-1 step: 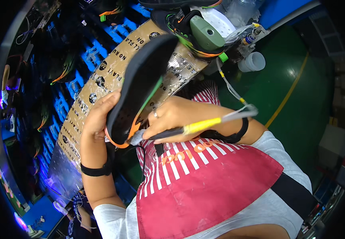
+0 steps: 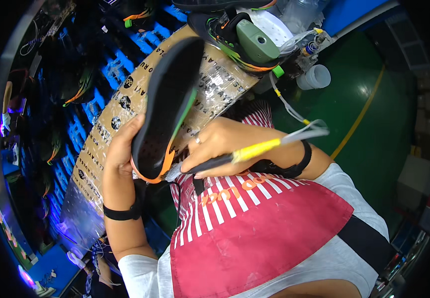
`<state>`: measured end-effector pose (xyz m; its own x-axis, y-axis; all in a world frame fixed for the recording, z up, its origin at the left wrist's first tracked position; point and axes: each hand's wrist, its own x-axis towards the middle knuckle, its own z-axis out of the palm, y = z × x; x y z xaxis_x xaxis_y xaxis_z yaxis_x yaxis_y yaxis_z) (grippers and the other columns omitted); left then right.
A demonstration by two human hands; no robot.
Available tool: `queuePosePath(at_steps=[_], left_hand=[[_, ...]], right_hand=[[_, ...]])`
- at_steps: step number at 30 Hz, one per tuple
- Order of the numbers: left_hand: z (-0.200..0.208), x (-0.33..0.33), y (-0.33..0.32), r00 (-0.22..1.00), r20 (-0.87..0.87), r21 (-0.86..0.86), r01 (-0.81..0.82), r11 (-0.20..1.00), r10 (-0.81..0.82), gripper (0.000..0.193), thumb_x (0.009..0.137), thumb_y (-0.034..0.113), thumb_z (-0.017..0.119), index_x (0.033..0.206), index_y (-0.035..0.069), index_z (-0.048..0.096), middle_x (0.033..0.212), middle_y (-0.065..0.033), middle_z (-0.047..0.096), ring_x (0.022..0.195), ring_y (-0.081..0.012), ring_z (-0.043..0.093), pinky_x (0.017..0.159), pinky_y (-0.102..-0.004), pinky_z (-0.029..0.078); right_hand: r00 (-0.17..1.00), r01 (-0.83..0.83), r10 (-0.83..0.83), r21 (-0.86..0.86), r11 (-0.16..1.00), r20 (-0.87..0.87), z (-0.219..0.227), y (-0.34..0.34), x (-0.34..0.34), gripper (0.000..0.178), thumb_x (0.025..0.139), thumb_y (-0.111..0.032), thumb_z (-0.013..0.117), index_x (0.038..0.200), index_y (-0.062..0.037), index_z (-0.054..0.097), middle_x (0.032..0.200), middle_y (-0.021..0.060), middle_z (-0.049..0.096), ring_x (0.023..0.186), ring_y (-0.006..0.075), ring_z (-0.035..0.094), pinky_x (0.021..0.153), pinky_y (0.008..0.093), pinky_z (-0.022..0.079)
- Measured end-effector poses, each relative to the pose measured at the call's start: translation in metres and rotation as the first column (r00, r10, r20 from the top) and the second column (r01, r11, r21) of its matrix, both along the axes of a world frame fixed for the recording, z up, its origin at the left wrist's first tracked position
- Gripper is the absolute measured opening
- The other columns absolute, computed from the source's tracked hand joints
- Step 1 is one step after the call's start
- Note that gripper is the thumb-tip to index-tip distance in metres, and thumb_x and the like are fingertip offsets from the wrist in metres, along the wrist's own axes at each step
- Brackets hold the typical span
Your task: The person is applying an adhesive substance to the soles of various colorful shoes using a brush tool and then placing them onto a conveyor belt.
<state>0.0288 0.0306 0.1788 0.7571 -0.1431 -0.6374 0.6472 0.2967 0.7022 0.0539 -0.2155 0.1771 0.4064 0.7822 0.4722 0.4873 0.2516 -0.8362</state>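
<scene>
My left hand (image 2: 124, 145) is closed on the lower left edge of a black shoe sole (image 2: 161, 116), tilted with its hollow inner side showing. An orange and green band runs along its rim. In my right hand (image 2: 219, 144) is a brush (image 2: 256, 150) with a black and yellow handle and a clear tube at its back end. Its pale bristles (image 2: 173, 174) lie at the orange lower end of the sole; whether they press on it is hard to tell. A dark shoe upper (image 2: 229, 35) on a green last (image 2: 257, 41) stands at the far end of the bench.
Printed brown cardboard (image 2: 106, 130) covers the bench under the sole. Blue racks (image 2: 118, 67) with dark shoes line the left. A white tray (image 2: 273, 27) sits behind the last, and a white bucket (image 2: 315, 77) stands beyond the bench on the right.
The sole's upper end has swung left and its inner side shows more. The brush's back end and tube have moved slightly right; the bristles stay near the sole's lower end.
</scene>
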Motion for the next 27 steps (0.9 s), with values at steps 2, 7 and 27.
queuePosePath(at_steps=[2, 7, 27], left_hand=[[-0.014, -0.002, 0.001, 0.986, 0.004, -0.182, -0.163, 0.970, 0.166, 0.042, 0.092, 0.030, 0.048, 0.114, -0.005, 0.054, 0.105, -0.0166, 0.063, 0.089, -0.0247, 0.064, 0.079, -0.0361, 0.053], [-0.033, -0.016, -0.007, 0.686, 0.382, -0.294, -0.545, 0.785, 0.619, 0.045, 0.094, 0.037, 0.040, 0.125, 0.004, 0.047, 0.132, -0.0163, 0.044, 0.122, -0.0319, 0.043, 0.098, -0.0518, 0.038], [-0.044, -0.038, -0.056, 0.844, 0.192, -0.816, -0.147, 0.560, 0.501, 0.071, 0.082, 0.055, 0.046, 0.138, 0.013, 0.033, 0.133, -0.0212, 0.042, 0.112, -0.0439, 0.048, 0.084, -0.0598, 0.044]], right_hand=[[0.988, 0.024, -0.020, 0.026, 0.999, -0.151, 0.004, -0.011, 0.005, 0.021, 0.072, -0.016, 0.070, 0.091, -0.0080, 0.068, 0.072, 0.0098, 0.064, 0.064, 0.0252, 0.062, 0.059, 0.0312, 0.048], [0.948, 0.236, -0.204, 0.110, 0.965, -0.245, 0.011, -0.023, 0.014, 0.026, 0.072, -0.008, 0.073, 0.096, -0.0034, 0.068, 0.074, 0.0090, 0.065, 0.064, 0.0166, 0.061, 0.059, 0.0270, 0.047], [0.803, 0.551, -0.503, 0.077, 0.831, -0.320, 0.031, -0.009, 0.015, 0.018, 0.076, -0.002, 0.065, 0.093, 0.0047, 0.066, 0.080, 0.0086, 0.067, 0.068, 0.0078, 0.061, 0.061, 0.0208, 0.049]])
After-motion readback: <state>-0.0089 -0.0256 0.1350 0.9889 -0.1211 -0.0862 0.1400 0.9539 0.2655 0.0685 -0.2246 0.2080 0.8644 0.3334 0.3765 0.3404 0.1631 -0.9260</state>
